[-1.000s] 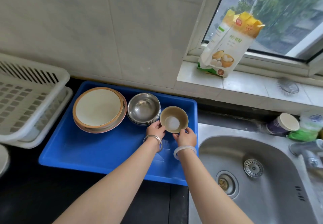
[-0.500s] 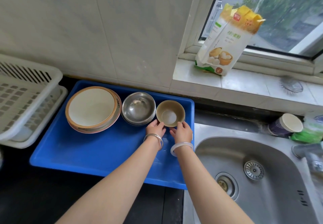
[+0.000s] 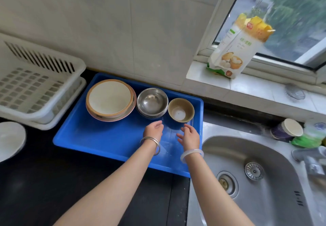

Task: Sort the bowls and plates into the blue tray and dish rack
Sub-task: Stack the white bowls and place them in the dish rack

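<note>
A blue tray (image 3: 98, 137) lies on the dark counter against the wall. Along its back edge stand a stack of cream plates with orange rims (image 3: 110, 99), a stack of steel bowls (image 3: 152, 102) and a small tan bowl (image 3: 181, 109) in the back right corner. My left hand (image 3: 153, 129) and my right hand (image 3: 189, 135) hover just in front of the tan bowl, apart from it, fingers relaxed and holding nothing. A white dish rack (image 3: 35, 88) stands to the left of the tray.
A steel sink (image 3: 255, 181) lies right of the tray. A white bowl (image 3: 10, 140) sits at the left edge of the counter. A flour bag (image 3: 236, 49) stands on the window sill. A cup (image 3: 286, 128) and a green sponge (image 3: 307, 140) sit behind the sink.
Both hands held the tan bowl in the tray's back right corner; they have let go and drawn back toward me. The bowl stays in the tray.
</note>
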The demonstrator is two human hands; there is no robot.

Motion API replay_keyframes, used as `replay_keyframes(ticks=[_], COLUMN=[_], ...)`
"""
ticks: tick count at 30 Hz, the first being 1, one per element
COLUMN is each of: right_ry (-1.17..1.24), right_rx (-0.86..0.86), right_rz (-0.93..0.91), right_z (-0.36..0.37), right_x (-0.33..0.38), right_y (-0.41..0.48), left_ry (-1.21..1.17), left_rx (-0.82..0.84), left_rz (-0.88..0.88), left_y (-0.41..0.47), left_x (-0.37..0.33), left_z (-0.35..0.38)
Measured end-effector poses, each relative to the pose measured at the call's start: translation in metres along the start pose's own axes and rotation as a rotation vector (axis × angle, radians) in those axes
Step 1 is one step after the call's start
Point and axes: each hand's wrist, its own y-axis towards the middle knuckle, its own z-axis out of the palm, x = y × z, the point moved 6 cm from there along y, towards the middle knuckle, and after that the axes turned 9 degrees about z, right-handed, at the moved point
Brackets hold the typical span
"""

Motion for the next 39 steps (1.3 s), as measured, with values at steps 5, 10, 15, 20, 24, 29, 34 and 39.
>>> replay_keyframes(ticks=[5,10,15,20,24,29,34,39], right_ry=[-0.139,-0.356,-0.554,-0.779,-0.950,-0.970,-0.812,-0.600], right_rx=[0.138,0.381,0.553,0.653,0.656,0.605,0.563,0.512], right_rz=[-0.105,-0.171,-0.236,-0.249,-0.231,-0.193,-0.072,-0.010], right_z=[0.036,0.120,0.214,0.308,0.364,0.401,0.411,0.405], right_x=[-0.013,-0.036,-0.062,-0.096,-0.113,-0.119,-0.125,-0.120], right_y=[-0.049,-0.116,-0.174,-0.208,-0.217,-0.218,-0.213,-0.215], left_ry=[0.158,0.178,0.190,0.228,0.309,0.077,-0.216,-0.335], left_rx=[-0.051,-0.260,-0.527,-0.828,-1.037,-1.120,-1.054,-1.016], left_rz=[0.153,0.189,0.203,0.147,0.086,0.039,0.024,0.059], left_y=[-0.042,-0.089,-0.130,-0.162,-0.176,-0.177,-0.173,-0.169], left_x=[-0.022,-0.026,-0.017,0.006,0.023,0.051,0.072,0.079], left_z=[-0.084,-0.193,-0.302,-0.394,-0.446,-0.483,-0.492,-0.496])
